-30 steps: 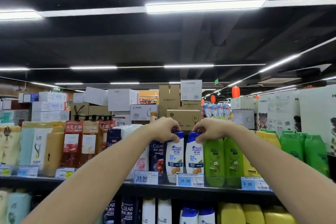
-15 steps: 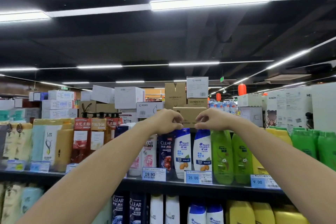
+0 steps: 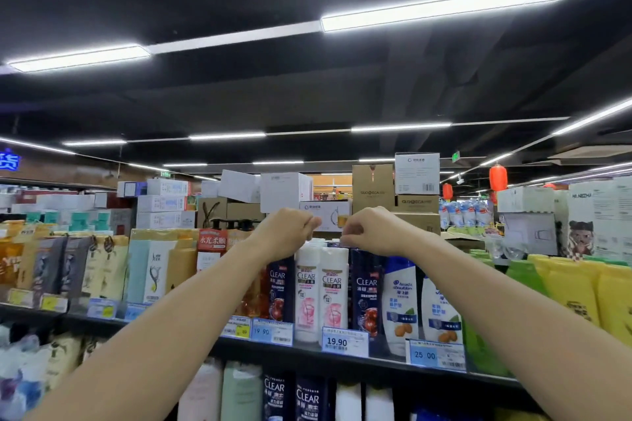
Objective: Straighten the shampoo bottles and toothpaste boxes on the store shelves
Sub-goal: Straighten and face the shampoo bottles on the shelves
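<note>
1. My left hand (image 3: 285, 232) is up at the tops of the bottles with its fingers curled in. It covers the cap of the left dark CLEAR bottle (image 3: 278, 284) and sits just above the left white CLEAR bottle (image 3: 306, 294). I cannot tell whether it grips either.
2. My right hand (image 3: 374, 231) is curled too, fingertips down where the right white CLEAR bottle (image 3: 333, 294) meets the right dark CLEAR bottle (image 3: 366, 294). The hold itself is hidden from me.
3. These bottles stand upright along the front edge of the shelf (image 3: 301, 354), labels outward, touching side by side. The 19.90 price tag (image 3: 344, 342) hangs below them, and the Head & Shoulders bottles (image 3: 400, 304) stand just beside them on the right.
4. I judge the step to be squaring up the white pair.
5. To do it well, I would take each bottle low on the shoulder, turn it until the label faces flat out, then draw it level with its neighbours at the front edge.
6. They look tall and narrow, so a push at the cap could tip one back into the row behind.
</note>
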Motion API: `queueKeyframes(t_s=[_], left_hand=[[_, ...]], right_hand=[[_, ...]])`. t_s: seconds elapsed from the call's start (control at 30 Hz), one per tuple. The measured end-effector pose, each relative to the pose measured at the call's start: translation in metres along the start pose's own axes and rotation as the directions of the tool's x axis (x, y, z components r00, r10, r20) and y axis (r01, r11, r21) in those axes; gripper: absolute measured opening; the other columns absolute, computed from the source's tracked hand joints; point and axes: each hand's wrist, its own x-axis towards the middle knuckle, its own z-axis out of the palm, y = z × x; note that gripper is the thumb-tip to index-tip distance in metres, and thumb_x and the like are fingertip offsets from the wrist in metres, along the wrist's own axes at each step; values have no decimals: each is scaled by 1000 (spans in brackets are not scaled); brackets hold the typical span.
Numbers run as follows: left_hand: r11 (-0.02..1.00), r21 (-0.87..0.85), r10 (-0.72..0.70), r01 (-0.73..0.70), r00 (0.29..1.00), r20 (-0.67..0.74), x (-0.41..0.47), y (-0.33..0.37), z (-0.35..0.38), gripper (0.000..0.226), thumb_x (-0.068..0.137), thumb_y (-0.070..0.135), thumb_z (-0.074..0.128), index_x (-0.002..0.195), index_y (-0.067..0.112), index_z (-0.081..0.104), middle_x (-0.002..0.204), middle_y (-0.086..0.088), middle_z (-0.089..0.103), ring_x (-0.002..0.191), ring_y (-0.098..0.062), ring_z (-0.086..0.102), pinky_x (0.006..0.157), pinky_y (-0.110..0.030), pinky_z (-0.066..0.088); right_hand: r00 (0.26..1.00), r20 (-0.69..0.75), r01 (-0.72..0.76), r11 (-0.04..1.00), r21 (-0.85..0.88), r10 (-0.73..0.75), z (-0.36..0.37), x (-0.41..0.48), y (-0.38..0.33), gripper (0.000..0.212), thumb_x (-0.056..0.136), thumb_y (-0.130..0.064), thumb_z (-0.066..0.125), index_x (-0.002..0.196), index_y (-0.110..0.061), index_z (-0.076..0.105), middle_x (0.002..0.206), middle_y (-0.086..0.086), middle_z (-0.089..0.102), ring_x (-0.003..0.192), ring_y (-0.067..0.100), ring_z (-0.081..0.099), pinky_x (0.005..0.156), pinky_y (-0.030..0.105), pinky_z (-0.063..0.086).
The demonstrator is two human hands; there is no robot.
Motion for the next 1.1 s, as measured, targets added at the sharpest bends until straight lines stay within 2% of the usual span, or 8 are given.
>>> queueKeyframes(t_s=[0.1, 0.27, 0.43, 0.53, 0.7, 0.83, 1.0, 1.1], left_hand=[[997, 69, -21, 19, 1000, 24, -7, -17, -1, 31, 108, 27, 34, 111, 12, 61, 106, -4, 66, 93, -17, 62, 86, -33, 52], [1000, -4, -16, 16, 990, 144, -13, -48, 7, 29, 101, 22, 45, 127, 21, 59, 128, 2, 59, 113, -15, 55, 97, -37, 49], [999, 37, 26, -34, 979, 202, -20, -65, 14, 28, 98, 22, 51, 123, 18, 62, 123, 0, 60, 115, -20, 57, 98, -41, 50], [993, 78, 69, -86, 977, 202, -21, -71, 17, 21, 97, 22, 52, 114, 18, 64, 114, 0, 61, 106, -19, 59, 93, -40, 52], [996, 48, 64, -76, 976, 210, -22, -72, 13, 41, 92, 38, 66, 129, 21, 58, 122, -3, 63, 114, -21, 54, 96, -43, 49], [999, -40, 32, -25, 982, 187, -23, -71, 14, 47, 88, 38, 72, 129, 24, 53, 127, -2, 61, 116, -21, 54, 97, -45, 49], [976, -218, 56, -15, 982, 181, -31, -68, 8, 44, 86, 27, 75, 127, 21, 58, 121, 2, 61, 109, -17, 59, 92, -42, 55], [963, -266, 79, -43, 989, 125, -34, -66, -9, 41, 88, 24, 74, 126, 19, 60, 115, 6, 60, 104, -11, 58, 83, -28, 52]], right_hand=[[1000, 19, 8, 999, -40, -7, 10, 9, -15, 27, 93, -49, 61, 105, -26, 71, 98, -10, 67, 94, 14, 62, 94, 45, 51], [999, 50, 19, 997, -68, -16, 23, 23, -37, 40, 94, -50, 60, 125, -25, 65, 117, -4, 68, 106, 18, 61, 100, 47, 48], [990, 107, -64, 967, -248, 93, 35, 35, -45, 44, 92, -56, 59, 125, -27, 61, 123, -1, 64, 123, 26, 51, 109, 56, 33], [970, 172, -111, 940, -322, 174, 31, 36, -44, 39, 88, -57, 64, 94, -19, 66, 99, -2, 65, 106, 26, 55, 103, 56, 35], [951, 248, -117, 957, -266, 185, 23, 31, -43, 51, 81, -55, 74, 105, -10, 71, 100, 1, 72, 96, 26, 64, 91, 47, 51], [946, 273, -107, 965, -240, 173, 14, 22, -46, 57, 84, -46, 75, 132, -21, 59, 125, -3, 60, 108, 20, 55, 93, 39, 46], [968, 238, -51, 992, -115, 77, -5, 19, -47, 39, 87, -37, 74, 122, -23, 63, 106, -9, 63, 94, 11, 59, 82, 29, 44], [981, 191, -19, 999, -26, 24, -18, 22, -50, 29, 87, -37, 73, 112, -25, 65, 97, -8, 66, 85, 10, 64, 71, 23, 46]])
